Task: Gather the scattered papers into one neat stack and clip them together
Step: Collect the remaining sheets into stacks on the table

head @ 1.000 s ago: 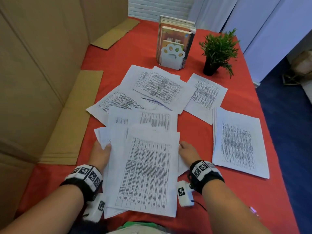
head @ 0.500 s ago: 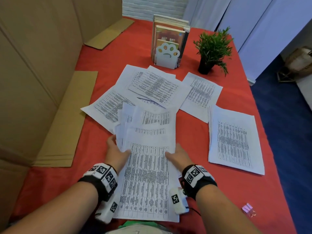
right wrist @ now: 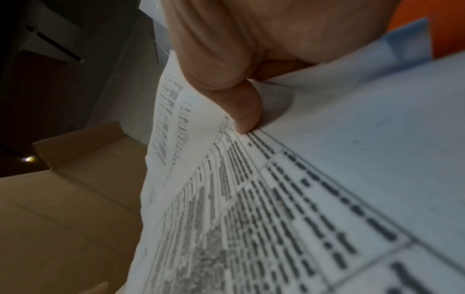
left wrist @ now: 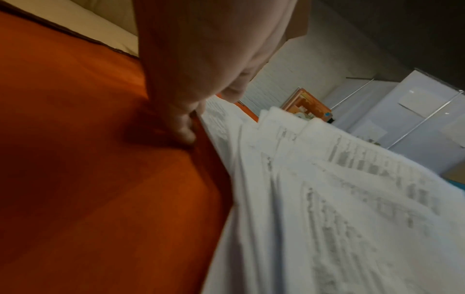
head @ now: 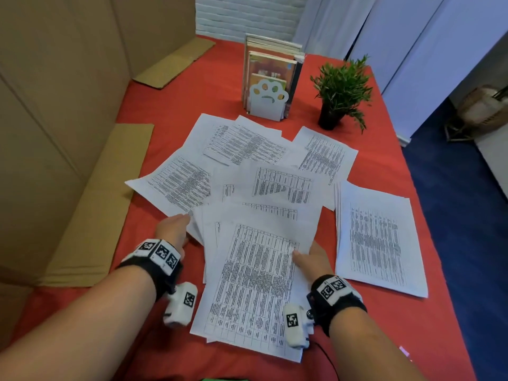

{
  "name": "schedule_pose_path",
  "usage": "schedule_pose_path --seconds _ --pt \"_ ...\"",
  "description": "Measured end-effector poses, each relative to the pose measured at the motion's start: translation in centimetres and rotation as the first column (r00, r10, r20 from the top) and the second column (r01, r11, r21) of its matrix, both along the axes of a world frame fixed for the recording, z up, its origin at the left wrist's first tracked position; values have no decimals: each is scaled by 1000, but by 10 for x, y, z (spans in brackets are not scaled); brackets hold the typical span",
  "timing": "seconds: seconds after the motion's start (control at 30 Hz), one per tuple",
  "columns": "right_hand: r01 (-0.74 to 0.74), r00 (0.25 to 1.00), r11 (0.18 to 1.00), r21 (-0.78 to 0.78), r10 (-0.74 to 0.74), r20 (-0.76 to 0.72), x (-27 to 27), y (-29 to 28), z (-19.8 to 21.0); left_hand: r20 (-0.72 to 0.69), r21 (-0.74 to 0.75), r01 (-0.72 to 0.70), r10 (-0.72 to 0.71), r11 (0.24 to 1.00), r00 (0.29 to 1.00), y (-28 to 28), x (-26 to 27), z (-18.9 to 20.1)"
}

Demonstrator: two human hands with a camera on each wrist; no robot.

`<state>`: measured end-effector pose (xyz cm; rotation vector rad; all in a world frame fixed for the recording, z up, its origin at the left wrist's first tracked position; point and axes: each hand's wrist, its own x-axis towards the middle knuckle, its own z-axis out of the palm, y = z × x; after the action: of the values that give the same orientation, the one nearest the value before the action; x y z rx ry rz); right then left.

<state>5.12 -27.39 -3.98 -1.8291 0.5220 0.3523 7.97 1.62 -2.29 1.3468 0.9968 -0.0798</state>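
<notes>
A loose pile of printed papers (head: 255, 281) lies fanned on the red tablecloth in front of me. My left hand (head: 173, 232) is at the pile's left edge, with a finger (left wrist: 185, 132) under the sheets and the thumb over them. At the pile's right edge, my right hand (head: 310, 261) pinches it, its thumb (right wrist: 245, 115) on the top sheet and the fingers hidden beneath. More sheets (head: 242, 144) lie scattered farther back. A separate neat stack (head: 379, 237) sits to the right. A pink binder clip (head: 404, 351) shows near the front right edge.
Books in a white paw-shaped bookend (head: 268, 103) and a potted plant (head: 341, 92) stand behind the papers. Cardboard walls rise on the left, with a flat cardboard sheet (head: 104, 202) on the cloth beside them. The table's right edge drops to a blue floor.
Both hands have closed in on the pile's sides and slid it away from me, over the middle sheets. The right thumb has come on top of the top sheet.
</notes>
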Motion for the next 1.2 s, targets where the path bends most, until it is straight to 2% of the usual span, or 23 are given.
schedule_pose_path --seconds 0.1,0.13,0.23,0.33,0.37,0.43,0.5,0.53,0.6,0.67,0.73,0.8,0.9,1.03,1.1,1.2 --pt "0 1000 999 32 0 20 11 0 4 26 248 38 -46 968 999 7 -3 -4" --pt "-10 1000 999 44 9 28 16 1 5 21 288 62 -71 956 997 9 -7 -3" --pt "-43 998 998 49 40 53 35 11 9 9 255 123 -129 959 992 21 -20 -6" --pt "-111 990 992 51 106 88 48 34 12 -67 116 165 -158 980 985 30 -35 -8" --pt "-145 985 988 46 140 98 50 45 14 -77 124 219 -211 968 975 30 -40 -7" --pt "-229 967 973 22 224 125 54 68 15 -66 231 336 -329 913 942 30 -50 -3" --pt "-302 940 952 -45 305 151 61 85 13 -100 331 387 -375 861 922 34 -54 -4" --pt "-313 932 945 -89 324 162 68 90 12 -105 354 375 -361 857 926 38 -55 -5" --pt "-294 914 907 -302 359 188 86 88 10 -88 344 314 -303 885 949 47 -58 -7" --pt "-237 902 809 -538 389 186 106 76 10 -69 327 269 -261 906 963 53 -63 -7" --pt "-178 922 739 -650 356 153 121 60 12 -42 311 250 -249 917 968 56 -69 -9" --pt "-178 940 671 -720 333 77 134 47 14 -26 265 249 -251 932 968 58 -74 -11" --pt "-251 960 627 -737 260 -106 152 29 10 -3 194 229 -233 954 972 62 -77 -17" --pt "-277 960 666 -693 169 -221 163 11 2 -1 154 211 -213 965 977 62 -79 -20" --pt "-312 950 659 -684 232 -211 165 11 -2 -1 146 196 -198 970 980 64 -79 -23" --pt "-338 926 691 -639 364 -97 156 25 -2 39 148 139 -146 979 988 65 -80 -26"
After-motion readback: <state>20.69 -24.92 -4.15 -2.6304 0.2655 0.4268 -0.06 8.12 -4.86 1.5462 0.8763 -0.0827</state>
